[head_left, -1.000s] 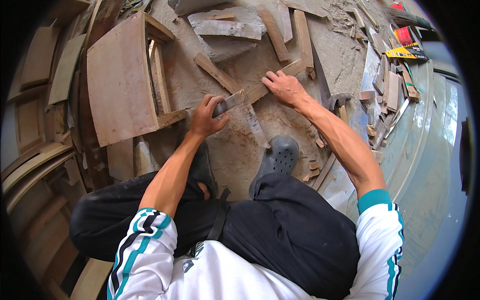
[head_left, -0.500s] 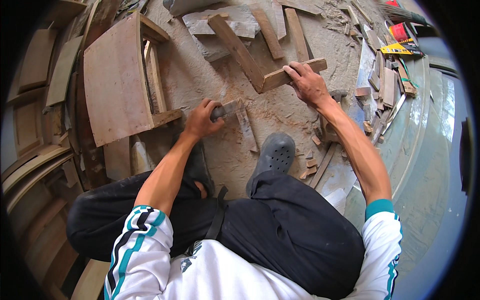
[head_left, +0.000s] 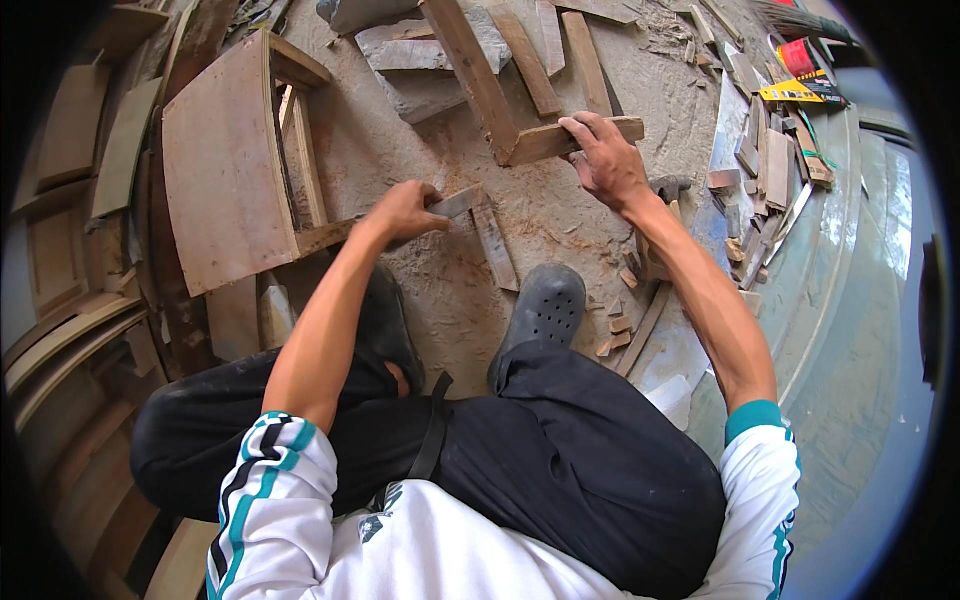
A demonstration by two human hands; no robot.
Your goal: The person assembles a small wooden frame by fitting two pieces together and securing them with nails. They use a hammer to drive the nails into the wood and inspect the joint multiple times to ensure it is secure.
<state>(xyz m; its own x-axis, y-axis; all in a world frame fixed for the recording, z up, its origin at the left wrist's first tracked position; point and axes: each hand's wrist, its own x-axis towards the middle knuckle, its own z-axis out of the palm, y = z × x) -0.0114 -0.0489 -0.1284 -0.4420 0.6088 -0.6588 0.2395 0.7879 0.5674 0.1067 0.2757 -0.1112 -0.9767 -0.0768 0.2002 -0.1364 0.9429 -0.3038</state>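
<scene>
My right hand [head_left: 606,160] grips the short arm of an L-shaped wooden frame [head_left: 480,85], thumb and fingers closed round it. The frame's longer arm reaches away from me, past a grey stone block. To the left, my left hand [head_left: 403,212] has its thumb and fingers apart beside the near end of a smaller L-shaped wooden piece [head_left: 494,240]. This piece lies on the dusty floor in front of my shoes. Close to my right wrist is a hammer [head_left: 670,188], partly hidden by the forearm.
A wooden box-like stool [head_left: 222,160] stands at my left, one leg near my left wrist. Loose slats and the stone block [head_left: 410,85] lie ahead. Offcuts [head_left: 775,170], a yellow-and-black package [head_left: 805,92] and a red roll [head_left: 797,58] are at the right. Boards [head_left: 75,130] line the left.
My left hand's fingers have loosened from round the end of the small L-shaped piece. My right hand and the wooden frame have shifted slightly away and left.
</scene>
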